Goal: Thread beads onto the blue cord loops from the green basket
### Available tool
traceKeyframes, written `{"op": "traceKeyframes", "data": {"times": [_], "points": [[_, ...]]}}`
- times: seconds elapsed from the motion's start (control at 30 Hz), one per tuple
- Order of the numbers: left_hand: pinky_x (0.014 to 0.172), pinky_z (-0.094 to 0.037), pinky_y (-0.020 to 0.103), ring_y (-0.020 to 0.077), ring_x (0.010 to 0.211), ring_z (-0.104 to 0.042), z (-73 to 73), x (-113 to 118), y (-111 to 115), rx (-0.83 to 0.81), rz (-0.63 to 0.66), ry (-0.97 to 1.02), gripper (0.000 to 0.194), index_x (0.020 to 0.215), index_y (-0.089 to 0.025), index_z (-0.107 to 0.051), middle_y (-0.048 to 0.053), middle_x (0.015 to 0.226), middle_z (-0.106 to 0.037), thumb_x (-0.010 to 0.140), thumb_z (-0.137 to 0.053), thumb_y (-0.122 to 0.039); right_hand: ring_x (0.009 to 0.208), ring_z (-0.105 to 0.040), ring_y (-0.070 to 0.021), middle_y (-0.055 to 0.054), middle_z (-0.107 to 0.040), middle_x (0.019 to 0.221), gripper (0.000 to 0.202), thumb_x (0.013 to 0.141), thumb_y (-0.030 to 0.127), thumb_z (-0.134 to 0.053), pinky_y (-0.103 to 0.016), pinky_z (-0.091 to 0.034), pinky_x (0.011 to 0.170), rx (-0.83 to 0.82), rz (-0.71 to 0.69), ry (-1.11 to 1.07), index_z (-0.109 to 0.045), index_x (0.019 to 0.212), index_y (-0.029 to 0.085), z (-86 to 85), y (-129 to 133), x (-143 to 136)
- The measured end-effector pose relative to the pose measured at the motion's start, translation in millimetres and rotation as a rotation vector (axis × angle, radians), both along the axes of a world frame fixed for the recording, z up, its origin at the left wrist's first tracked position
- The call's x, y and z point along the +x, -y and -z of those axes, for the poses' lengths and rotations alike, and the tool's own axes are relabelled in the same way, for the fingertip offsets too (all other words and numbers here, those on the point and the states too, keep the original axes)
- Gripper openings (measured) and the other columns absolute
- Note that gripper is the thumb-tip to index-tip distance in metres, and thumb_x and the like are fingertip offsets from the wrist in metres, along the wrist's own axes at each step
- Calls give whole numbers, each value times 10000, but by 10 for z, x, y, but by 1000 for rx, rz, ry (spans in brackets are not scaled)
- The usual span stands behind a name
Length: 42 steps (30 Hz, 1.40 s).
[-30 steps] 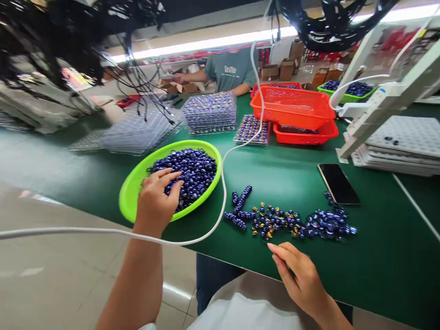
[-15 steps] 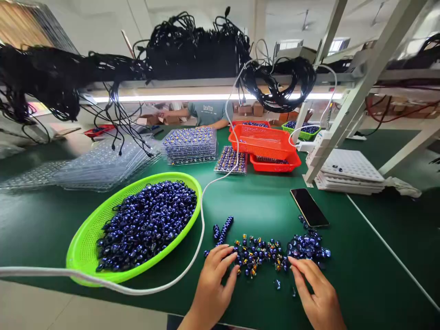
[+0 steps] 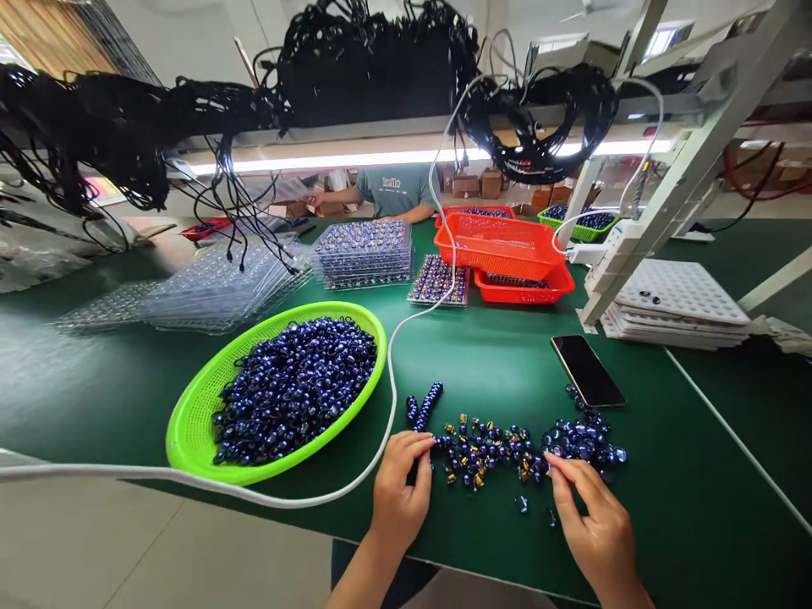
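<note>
My left hand is curled, thumb and fingertips drawn together at the left edge of a loose spread of small blue-and-gold pieces. Whatever it pinches is too small to tell. Just beyond it, shiny dark blue pieces form a straight row beside a shorter one. My right hand has its thumb and forefinger pinched between the spread and a heap of glossy dark blue pieces; what lies between the fingertips is hidden. A couple of single blue pieces lie nearer to me.
A green basket of dark blue pieces stands left, a white cable running past it. Behind are stacked clear trays and red baskets. A phone lies right. Black cables hang overhead; a person sits opposite.
The view has shifted, so the table appears slightly farther right and higher. My left hand has pulled its spread fingers together, off the blue-and-gold pieces. My right hand keeps its pinch by the heap.
</note>
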<state>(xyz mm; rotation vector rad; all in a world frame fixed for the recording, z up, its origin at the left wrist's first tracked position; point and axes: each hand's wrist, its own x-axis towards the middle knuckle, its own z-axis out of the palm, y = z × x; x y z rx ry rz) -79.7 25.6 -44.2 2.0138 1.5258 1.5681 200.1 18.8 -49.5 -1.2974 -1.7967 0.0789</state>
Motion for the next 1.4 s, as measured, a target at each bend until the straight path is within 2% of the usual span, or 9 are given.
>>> {"op": "traceKeyframes", "data": {"times": [0.13, 0.27, 0.53, 0.77, 0.9, 1.0, 1.17, 1.3, 1.4], "points": [[984, -509, 408, 216, 1076, -636, 39, -75, 20, -72, -131, 82, 264, 1098, -218, -661, 69, 1090, -690, 926, -494, -108, 915, -674, -186, -48, -702, 1012, 207, 951, 179, -550, -327, -527, 880, -17, 8, -16, -666, 1119, 215, -44, 25, -3], [1082, -451, 434, 240, 1216, -590, 78, -176, 72, -234, -262, 182, 294, 1213, -220, -622, 91, 1258, -643, 949, -495, -199, 885, -677, -177, -41, -705, 1002, 204, 944, 181, -562, -314, -531, 860, -12, 28, -10, -676, 1109, 220, -73, 40, 3], [1160, -369, 506, 308, 1379, -456, 127, -251, 146, -412, -183, -24, 728, 1474, -207, -377, 148, 1482, -479, 840, -699, -364, 867, -680, -171, -38, -709, 992, 191, 942, 185, -565, -300, -530, 852, -13, 17, -20, -682, 1091, 212, -73, 22, -3], [1152, -394, 476, 282, 1368, -485, 150, -254, 121, -397, -165, -51, 581, 1463, -191, -397, 148, 1458, -522, 915, -575, -262, 872, -682, -171, -36, -714, 991, 188, 941, 187, -567, -303, -528, 863, -19, 9, -26, -683, 1086, 215, -73, 30, -5], [1171, -370, 474, 271, 1411, -435, 169, -321, 44, -350, -105, -94, 598, 1498, -183, -349, 155, 1503, -476, 926, -522, -183, 861, -690, -184, -42, -719, 983, 192, 946, 210, -554, -324, -536, 863, -40, 2, -18, -682, 1089, 219, -63, 35, -3], [1169, -375, 475, 269, 1422, -419, 181, -348, -27, -311, -114, -121, 594, 1504, -174, -342, 164, 1512, -462, 930, -495, -150, 841, -701, -194, -43, -727, 974, 194, 949, 248, -547, -331, -548, 849, -52, 12, -13, -690, 1078, 226, -54, 39, -2], [1143, -407, 479, 282, 1369, -488, 181, -328, -55, -335, -180, -84, 522, 1453, -156, -426, 175, 1449, -531, 944, -520, -221, 834, -711, -196, -43, -736, 982, 207, 952, 293, -536, -321, -556, 846, -61, 39, 3, -698, 1064, 228, -49, 33, 12], [1134, -409, 505, 311, 1353, -504, 184, -308, -32, -370, -213, -65, 596, 1445, -156, -439, 179, 1447, -536, 899, -617, -314, 841, -714, -198, -34, -738, 987, 220, 951, 318, -526, -314, -549, 847, -44, 5, 17, -686, 1080, 241, -10, 30, 48], [1124, -424, 506, 303, 1337, -525, 211, -307, -29, -356, -211, -82, 582, 1450, -166, -439, 170, 1440, -549, 898, -600, -260, 849, -717, -214, -34, -743, 982, 242, 941, 369, -527, -314, -543, 801, -4, -2, 12, -682, 1090, 259, 89, 25, 61]]}}
